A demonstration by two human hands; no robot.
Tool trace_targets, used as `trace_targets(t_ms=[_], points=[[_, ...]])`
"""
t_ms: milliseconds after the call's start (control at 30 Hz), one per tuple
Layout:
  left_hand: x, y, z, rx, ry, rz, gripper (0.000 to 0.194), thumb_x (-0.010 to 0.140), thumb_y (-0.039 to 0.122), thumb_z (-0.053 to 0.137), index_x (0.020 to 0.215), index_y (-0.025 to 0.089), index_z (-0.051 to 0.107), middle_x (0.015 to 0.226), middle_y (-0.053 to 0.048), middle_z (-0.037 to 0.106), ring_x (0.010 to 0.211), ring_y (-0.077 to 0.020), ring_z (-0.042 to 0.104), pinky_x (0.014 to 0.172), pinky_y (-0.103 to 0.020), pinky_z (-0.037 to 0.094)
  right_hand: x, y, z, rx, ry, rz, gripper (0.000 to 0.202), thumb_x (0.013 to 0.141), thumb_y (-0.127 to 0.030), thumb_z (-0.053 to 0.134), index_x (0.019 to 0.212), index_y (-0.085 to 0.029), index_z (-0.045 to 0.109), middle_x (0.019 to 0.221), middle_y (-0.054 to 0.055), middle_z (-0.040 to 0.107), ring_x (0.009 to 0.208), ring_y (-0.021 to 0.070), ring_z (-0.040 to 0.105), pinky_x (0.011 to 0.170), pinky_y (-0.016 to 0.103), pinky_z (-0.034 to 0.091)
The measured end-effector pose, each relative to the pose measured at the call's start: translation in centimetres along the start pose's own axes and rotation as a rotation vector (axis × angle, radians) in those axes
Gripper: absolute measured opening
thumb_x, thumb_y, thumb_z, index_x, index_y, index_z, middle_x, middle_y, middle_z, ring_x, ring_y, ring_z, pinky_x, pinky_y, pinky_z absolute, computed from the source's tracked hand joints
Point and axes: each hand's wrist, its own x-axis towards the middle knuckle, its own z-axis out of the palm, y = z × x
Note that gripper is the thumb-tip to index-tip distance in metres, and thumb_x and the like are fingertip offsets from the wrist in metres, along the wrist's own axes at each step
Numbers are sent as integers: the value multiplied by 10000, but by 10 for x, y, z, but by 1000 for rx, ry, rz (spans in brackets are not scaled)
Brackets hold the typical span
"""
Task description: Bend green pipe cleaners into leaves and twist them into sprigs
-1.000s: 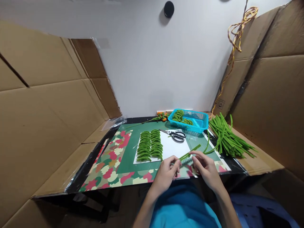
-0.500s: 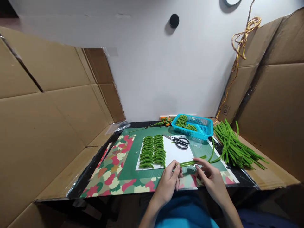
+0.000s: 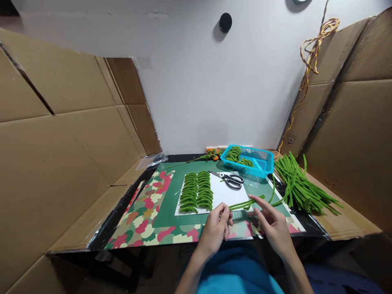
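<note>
My left hand is closed on the left ends of a few green fuzzy stems, which stretch out to the right. My right hand is at the other end of these stems, thumb and fingers apart, its index finger by them. Two columns of short curved green pieces lie on a white sheet left of centre. Black-handled scissors rest on the sheet's upper right part.
A blue basket with green pieces stands at the back. To its right lies a pile of long green stems. Orange flowers lie behind the green mat. Cardboard walls rise on both sides.
The view has tilted slightly. The stems have spread apart between my hands, and my right thumb and fingers have opened a little.
</note>
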Motion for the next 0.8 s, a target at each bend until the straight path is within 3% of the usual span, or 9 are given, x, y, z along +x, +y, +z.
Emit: trace_targets(t_ms=[233, 400, 567, 800], points=[[-3, 5, 1, 42, -6, -18, 430, 1031, 579, 511, 892, 177, 573, 681, 34, 586, 376, -48, 461, 373, -170, 269, -2, -1, -2, 48, -3, -14, 716, 949, -567, 696, 1548, -206, 542, 796, 54, 779, 450, 110, 483, 435, 242, 444], [-7, 10, 1, 120, -62, 4, 448, 1046, 554, 500, 814, 176, 559, 683, 21, 597, 427, -58, 467, 444, -190, 319, -2, -1, -4, 98, 30, -8, 745, 958, -560, 687, 1581, -196, 505, 852, 82, 795, 513, 152, 605, 444, 254, 491], [-10, 15, 1, 162, -132, 0, 452, 1052, 550, 477, 793, 187, 551, 685, 20, 587, 481, -87, 461, 494, -215, 358, -1, -2, -4, 106, 111, -19, 678, 959, -530, 693, 1537, -197, 572, 925, 92, 810, 467, 122, 572, 436, 256, 497], [-13, 26, 2, 304, -182, 27, 420, 1046, 462, 510, 750, 177, 596, 682, 13, 608, 608, -116, 489, 601, -225, 372, -1, -2, -3, 120, 216, -58, 588, 929, -497, 734, 1444, -221, 674, 1196, 110, 787, 428, 72, 521, 429, 266, 524]])
